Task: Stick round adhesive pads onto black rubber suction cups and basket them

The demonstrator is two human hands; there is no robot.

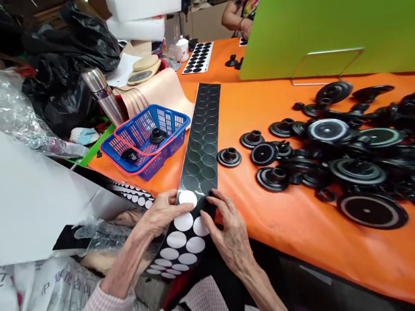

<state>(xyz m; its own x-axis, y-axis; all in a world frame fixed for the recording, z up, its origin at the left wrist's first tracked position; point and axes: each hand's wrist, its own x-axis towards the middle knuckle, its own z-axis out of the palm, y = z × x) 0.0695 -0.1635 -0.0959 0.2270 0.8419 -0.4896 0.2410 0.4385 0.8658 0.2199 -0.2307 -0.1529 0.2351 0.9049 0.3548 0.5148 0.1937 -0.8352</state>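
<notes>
A long black sticker sheet with round die-cut pads runs from the orange table down over its front edge; near me its circles are empty and white. My left hand holds the sheet's left edge, thumb by a white circle. My right hand rests on the sheet's right side, its fingertips pinched at a black round pad. A black rubber cup part sits just right of the sheet.
A heap of black rubber discs and cups covers the table's right. A blue basket with two parts stands left of the sheet, a steel flask behind it. A green board rises at the back; another person works beyond.
</notes>
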